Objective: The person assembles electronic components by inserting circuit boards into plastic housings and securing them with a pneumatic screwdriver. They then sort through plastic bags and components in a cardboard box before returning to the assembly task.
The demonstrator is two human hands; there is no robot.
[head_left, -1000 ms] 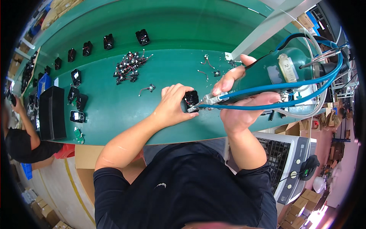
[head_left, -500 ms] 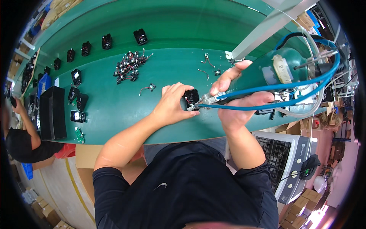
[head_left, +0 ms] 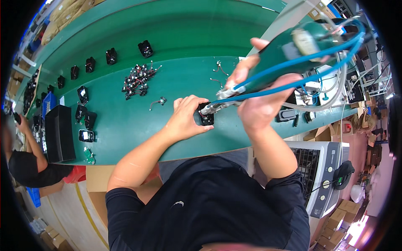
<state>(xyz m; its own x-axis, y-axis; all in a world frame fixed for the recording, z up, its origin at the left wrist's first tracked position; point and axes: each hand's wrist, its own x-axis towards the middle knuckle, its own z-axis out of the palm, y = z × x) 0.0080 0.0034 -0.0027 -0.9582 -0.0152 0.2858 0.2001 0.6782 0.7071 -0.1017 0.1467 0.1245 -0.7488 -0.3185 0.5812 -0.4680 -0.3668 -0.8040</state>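
Pinching the small black housing (head_left: 207,120) between thumb and fingers, your left hand (head_left: 185,119) steadies it on the green desk (head_left: 184,79), near the front edge. Your right hand (head_left: 260,109) is wrapped around the thick green tool (head_left: 274,62), which slants down to the left; the hand's outline is blurred. The tool's metal nose (head_left: 215,106) points over the housing's upper part, but whether it touches anything inside is too small to tell. Blue hoses (head_left: 289,87) loop along the tool. Beyond your left hand lies a single wired part (head_left: 158,103), with a heap of wired parts (head_left: 137,83) farther off. More black housings (head_left: 145,49) line the back, and a long black tray (head_left: 60,134) sits at the left, beside a green circuit board (head_left: 88,155).
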